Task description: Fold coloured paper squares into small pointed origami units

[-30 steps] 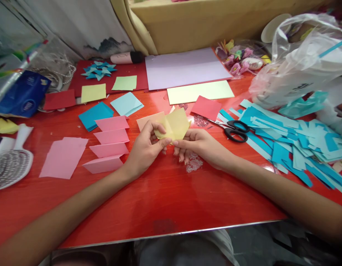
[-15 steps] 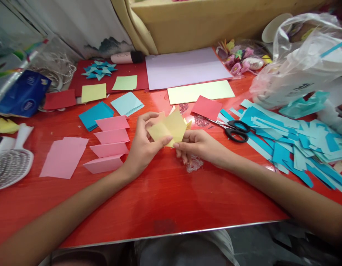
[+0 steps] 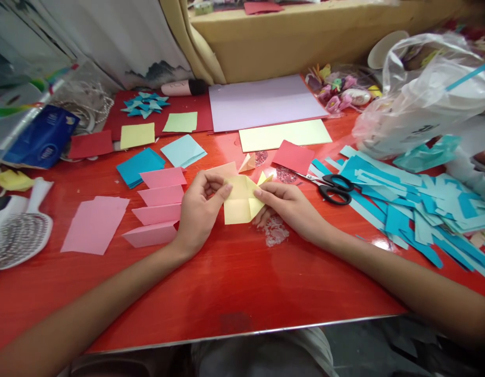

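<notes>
A creased square of yellow paper (image 3: 238,207) is held between my two hands, just above the red table. My left hand (image 3: 201,212) pinches its upper left edge between thumb and fingers. On the other side, my right hand (image 3: 285,207) grips the right edge with the thumb on top. Fold lines cross the sheet, and its right corner is turned at an angle. Behind it lie a peach sheet (image 3: 222,170), a small folded peach piece (image 3: 247,163) and a folded yellow piece (image 3: 264,178). Folded pink papers (image 3: 158,214) stand in a column beside my left hand.
Black-handled scissors (image 3: 336,188) lie to the right, by a red paper square (image 3: 293,155) and a heap of blue strips (image 3: 407,193). Flat pink sheets (image 3: 93,225) and a hairbrush (image 3: 26,233) are at left. A plastic bag (image 3: 423,104) stands at back right.
The yellow paper has turned and opened out flatter, showing its crossing creases. My left hand has moved to its upper left edge; my right thumb has shifted up to the right edge.
</notes>
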`<action>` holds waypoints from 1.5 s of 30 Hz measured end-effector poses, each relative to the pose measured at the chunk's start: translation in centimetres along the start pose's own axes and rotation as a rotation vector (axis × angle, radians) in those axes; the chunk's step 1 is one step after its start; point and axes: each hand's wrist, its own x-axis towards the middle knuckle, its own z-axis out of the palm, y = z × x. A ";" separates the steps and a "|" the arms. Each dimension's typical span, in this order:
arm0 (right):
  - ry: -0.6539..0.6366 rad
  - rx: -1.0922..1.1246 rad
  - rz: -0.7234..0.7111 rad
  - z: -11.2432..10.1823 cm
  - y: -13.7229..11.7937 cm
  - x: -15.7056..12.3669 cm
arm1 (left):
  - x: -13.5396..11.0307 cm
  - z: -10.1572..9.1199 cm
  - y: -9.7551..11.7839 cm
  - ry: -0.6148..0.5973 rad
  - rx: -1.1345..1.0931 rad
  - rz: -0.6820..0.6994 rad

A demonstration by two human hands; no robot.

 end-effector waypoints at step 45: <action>0.091 0.059 -0.081 0.0 0.6 0.0 | -0.4 -0.3 0.1 -0.094 0.414 0.433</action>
